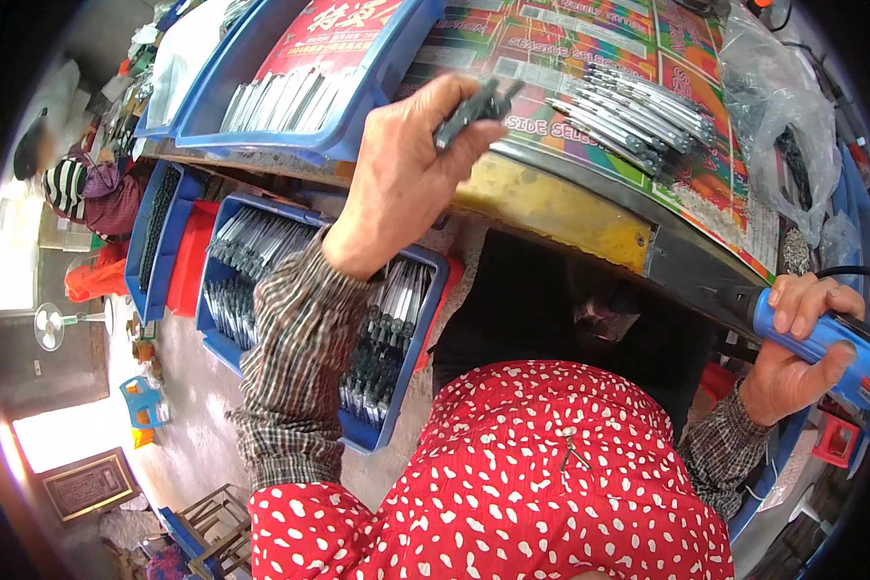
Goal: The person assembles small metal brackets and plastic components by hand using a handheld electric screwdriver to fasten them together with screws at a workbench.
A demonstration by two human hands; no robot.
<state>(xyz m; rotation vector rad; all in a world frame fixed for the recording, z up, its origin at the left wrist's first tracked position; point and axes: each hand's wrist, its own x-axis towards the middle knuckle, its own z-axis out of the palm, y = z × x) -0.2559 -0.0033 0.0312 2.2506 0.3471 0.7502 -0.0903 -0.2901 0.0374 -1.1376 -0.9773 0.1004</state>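
My left hand (406,159) is raised over the front edge of the workbench, fingers closed round a few short, dark pieces (474,111) whose exact kind I cannot make out. At the right, my right hand (793,343) wraps round the blue body of a corded power tool (810,333). Its dark nose points left, near the bench edge. A pile of slim silver rods with dark ends (638,116) lies on the bench, right of my left hand. Left of that hand, similar pale rods (290,100) are lined up in a blue tray (343,145).
Bright printed sheets (570,58) cover the bench. Clear plastic bags (783,106) sit at its right end. Below the bench on the left stands a blue crate (362,440) of bundled rods, beside a red bin (193,256). Another person (87,188) is at the far left.
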